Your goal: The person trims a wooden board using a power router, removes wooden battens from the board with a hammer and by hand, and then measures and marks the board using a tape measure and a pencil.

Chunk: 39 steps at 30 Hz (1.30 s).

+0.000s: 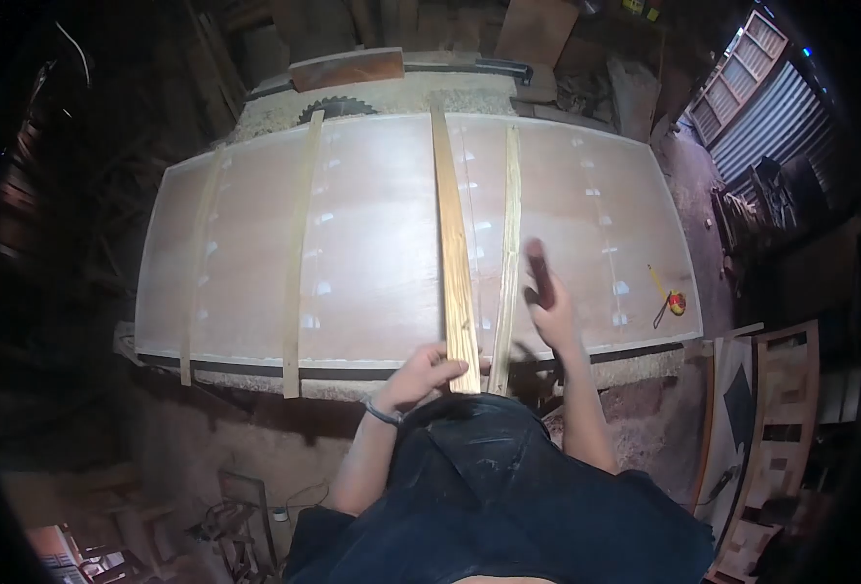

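My left hand (429, 375) grips the near end of a long wooden strip (455, 263), thumb on top, at the near edge of a large pale panel (372, 234). The strip runs away from me across the panel. To its right, my right hand (553, 313) is closed around a dark reddish object (539, 273), blurred at its far end, raised above the panel. Between my hands lies a thinner, rough-edged strip (510, 224). Two more flat strips, one (302, 243) nearer and one (202, 273) farther left, cross the panel.
A yellow and red tape measure (678, 303) lies at the panel's right. Beyond the far edge are a circular saw blade (336, 108) and a reddish board (347, 70). Wooden frames (779, 419) stand at the lower right. Corrugated sheeting (776, 122) is at the upper right.
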Each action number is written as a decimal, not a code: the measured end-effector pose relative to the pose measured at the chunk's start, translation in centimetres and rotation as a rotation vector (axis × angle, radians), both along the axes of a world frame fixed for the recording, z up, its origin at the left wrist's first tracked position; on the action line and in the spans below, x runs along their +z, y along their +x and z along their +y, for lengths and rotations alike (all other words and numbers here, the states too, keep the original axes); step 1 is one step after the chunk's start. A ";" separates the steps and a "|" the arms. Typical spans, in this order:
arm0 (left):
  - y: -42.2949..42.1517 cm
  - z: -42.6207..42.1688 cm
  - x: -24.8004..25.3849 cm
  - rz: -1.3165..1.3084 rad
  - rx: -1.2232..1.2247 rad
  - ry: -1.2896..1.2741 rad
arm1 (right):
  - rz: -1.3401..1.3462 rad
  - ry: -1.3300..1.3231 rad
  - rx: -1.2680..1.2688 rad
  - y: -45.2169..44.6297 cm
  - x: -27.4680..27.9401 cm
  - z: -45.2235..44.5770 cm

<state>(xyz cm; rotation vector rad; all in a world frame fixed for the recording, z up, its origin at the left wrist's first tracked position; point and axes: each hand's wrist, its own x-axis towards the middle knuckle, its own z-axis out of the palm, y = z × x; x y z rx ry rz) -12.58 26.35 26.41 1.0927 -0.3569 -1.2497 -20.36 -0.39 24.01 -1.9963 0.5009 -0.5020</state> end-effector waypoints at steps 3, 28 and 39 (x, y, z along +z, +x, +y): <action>-2.8 0.1 -8.1 0.149 0.115 0.108 | 0.095 0.179 -0.207 -7.4 -6.9 -2.7; -12.5 -4.5 -22.7 -0.790 0.042 0.732 | 0.332 0.132 -0.058 -21.8 -8.1 -2.4; -18.1 9.5 -25.2 -0.473 0.399 0.907 | 0.114 0.280 -0.048 -20.1 -8.6 -2.2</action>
